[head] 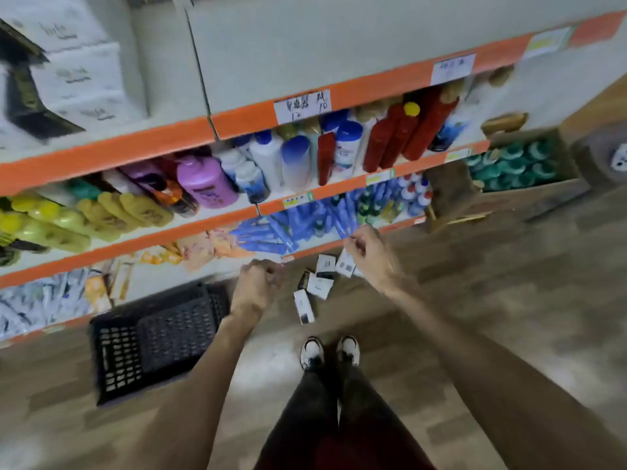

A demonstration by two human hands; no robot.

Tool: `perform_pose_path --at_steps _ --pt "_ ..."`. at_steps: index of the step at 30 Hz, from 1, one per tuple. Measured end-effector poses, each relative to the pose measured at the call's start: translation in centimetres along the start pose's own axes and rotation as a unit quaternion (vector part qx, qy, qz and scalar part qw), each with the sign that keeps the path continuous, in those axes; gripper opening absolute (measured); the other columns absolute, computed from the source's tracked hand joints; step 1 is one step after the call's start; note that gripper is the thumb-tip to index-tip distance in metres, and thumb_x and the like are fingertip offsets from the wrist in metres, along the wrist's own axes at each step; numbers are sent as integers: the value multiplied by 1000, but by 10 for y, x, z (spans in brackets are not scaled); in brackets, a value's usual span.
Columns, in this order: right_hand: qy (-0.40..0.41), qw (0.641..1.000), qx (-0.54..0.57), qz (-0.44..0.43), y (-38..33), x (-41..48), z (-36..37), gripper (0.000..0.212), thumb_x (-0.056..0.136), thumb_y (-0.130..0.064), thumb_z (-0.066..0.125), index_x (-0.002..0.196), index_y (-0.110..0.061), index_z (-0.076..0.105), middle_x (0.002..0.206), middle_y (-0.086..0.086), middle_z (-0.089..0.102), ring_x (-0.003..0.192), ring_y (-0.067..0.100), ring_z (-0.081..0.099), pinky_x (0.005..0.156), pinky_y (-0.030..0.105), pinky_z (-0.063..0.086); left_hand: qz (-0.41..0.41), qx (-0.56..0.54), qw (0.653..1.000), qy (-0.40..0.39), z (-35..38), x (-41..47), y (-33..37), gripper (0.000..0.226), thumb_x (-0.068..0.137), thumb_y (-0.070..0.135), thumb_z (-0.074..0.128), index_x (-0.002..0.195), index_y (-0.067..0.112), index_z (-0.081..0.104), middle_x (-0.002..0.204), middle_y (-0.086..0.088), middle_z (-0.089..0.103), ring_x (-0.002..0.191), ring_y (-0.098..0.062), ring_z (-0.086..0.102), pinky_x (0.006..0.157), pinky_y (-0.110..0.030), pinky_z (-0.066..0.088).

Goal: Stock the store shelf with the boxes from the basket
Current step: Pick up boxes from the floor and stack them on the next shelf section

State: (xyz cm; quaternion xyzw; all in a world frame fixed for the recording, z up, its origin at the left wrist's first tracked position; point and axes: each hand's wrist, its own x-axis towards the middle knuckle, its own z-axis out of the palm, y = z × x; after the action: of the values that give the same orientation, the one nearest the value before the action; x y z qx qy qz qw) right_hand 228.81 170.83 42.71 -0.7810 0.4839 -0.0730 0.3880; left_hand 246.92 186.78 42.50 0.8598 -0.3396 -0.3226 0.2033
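Several small white-and-black boxes (320, 287) lie scattered on the wooden floor in front of the lowest shelf. A black plastic basket (156, 337) stands on the floor to their left and looks empty. My left hand (257, 289) hovers between basket and boxes, curled into a fist with nothing visible in it. My right hand (370, 256) is raised near the edge of the shelf (315, 247), by the blue packets (298, 225). Its fingers are curled with thumb and fingertips close together. Motion blur hides whether it pinches anything. One box (344, 266) shows just below it.
The orange-edged shelves hold bottles (207, 181), yellow containers (61, 222) and packets. An open cardboard carton of green-capped items (515, 164) stands on the floor at the right. My feet (329, 351) are just behind the boxes.
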Motion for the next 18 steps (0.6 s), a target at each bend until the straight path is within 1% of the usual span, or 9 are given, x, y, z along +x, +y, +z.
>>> perform_pose_path --at_steps 3,5,6,8,11,14,15,16,18 --pt "-69 990 8 120 72 0 54 28 93 -35 57 108 -12 55 109 15 62 102 30 59 85 40 48 -101 11 993 -64 67 10 -46 12 83 14 60 78 9 69 85 -12 71 89 -29 68 75 -32 50" --pt "-124 980 -9 157 122 4 97 26 92 -32 58 105 -11 53 109 19 56 101 32 56 87 44 45 -146 14 983 -108 120 19 -81 18 79 15 59 62 8 59 63 -12 61 82 -37 66 61 -39 47" --pt "-144 974 -23 171 147 8 118 31 91 -33 59 110 -9 53 109 17 54 102 30 54 84 42 42 -167 14 979 -121 147 28 -98 17 77 15 59 63 6 59 64 -15 61 82 -38 66 60 -39 47" --pt "-174 960 -39 218 196 15 163 47 90 -39 60 121 -5 49 118 16 55 110 31 54 89 43 44 -222 16 966 -129 204 45 -136 18 77 17 61 84 2 69 89 -21 69 92 -35 66 72 -37 51" --pt "-207 945 -51 249 264 37 231 54 89 -44 61 123 -6 45 125 16 53 117 33 51 94 47 46 -284 -5 951 -123 288 76 -194 32 76 20 65 105 6 69 109 -12 69 104 -28 64 86 -34 51" --pt "-226 938 -67 253 325 68 298 61 90 -44 60 132 -4 40 128 15 48 120 29 48 94 44 44 -317 2 939 -136 368 109 -249 41 77 24 68 114 7 62 118 -11 63 108 -28 59 80 -28 45" --pt "-234 935 -64 258 342 78 318 63 89 -43 61 132 -2 40 121 16 48 113 24 48 89 40 42 -322 10 936 -141 391 121 -265 45 77 26 69 117 6 59 120 -11 61 109 -28 58 79 -27 42" --pt "-238 932 -55 269 358 89 338 59 88 -43 62 127 -3 44 109 14 46 100 21 46 83 37 38 -328 18 934 -143 411 134 -279 50 77 28 69 121 5 57 123 -12 59 111 -29 57 79 -27 41" --pt "-238 927 -44 285 388 112 377 39 84 -44 66 100 -13 48 88 9 45 78 19 42 77 35 34 -339 31 929 -146 449 160 -303 62 77 32 70 127 3 50 129 -15 55 116 -32 55 85 -33 45"
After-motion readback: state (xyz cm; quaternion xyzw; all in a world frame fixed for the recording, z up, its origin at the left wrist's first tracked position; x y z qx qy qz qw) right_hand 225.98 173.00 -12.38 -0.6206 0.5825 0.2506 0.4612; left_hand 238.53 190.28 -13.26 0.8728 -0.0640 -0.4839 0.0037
